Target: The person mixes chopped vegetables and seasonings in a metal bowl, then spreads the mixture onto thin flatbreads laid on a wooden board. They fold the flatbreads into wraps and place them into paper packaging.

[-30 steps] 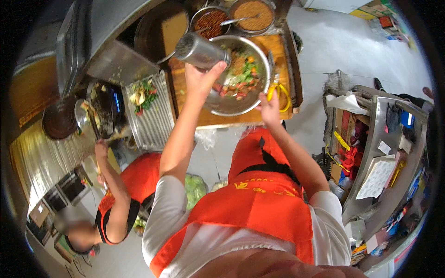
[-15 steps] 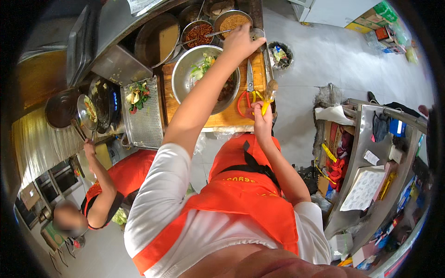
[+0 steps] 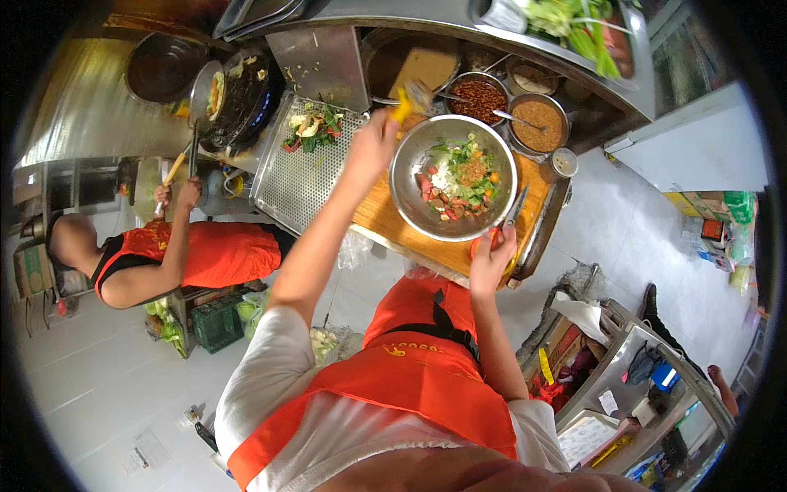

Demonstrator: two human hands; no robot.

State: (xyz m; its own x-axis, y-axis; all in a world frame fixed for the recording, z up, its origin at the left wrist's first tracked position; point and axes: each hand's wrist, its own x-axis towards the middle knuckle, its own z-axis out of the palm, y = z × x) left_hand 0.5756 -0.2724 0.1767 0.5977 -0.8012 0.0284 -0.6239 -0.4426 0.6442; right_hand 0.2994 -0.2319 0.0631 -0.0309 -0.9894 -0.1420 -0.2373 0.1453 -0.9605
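A: State the position of each hand.

B: The left hand (image 3: 370, 146) is raised over the far edge of the orange wooden cutting board (image 3: 385, 217). It is closed around a yellow-handled utensil (image 3: 403, 104), whose metal end points toward the row of round metal condiment pots (image 3: 479, 97). The right hand (image 3: 492, 261) rests at the near rim of the wide round steel mixing bowl (image 3: 453, 176), fingers curled on red-handled scissors (image 3: 502, 230). That grip probably keeps the tool ready and braces the bowl.

A: Where is the bowl?

B: It sits on the board, centred before the person, and holds chopped vegetables in green, red and white with a brown topping. The placement puts the pots within reach.

A: What differs from half a second ago?

B: The left hand was stretched over the pots; it is now drawn back to the left of the bowl. The right hand was on the board just beside the bowl; it is now at the rim.
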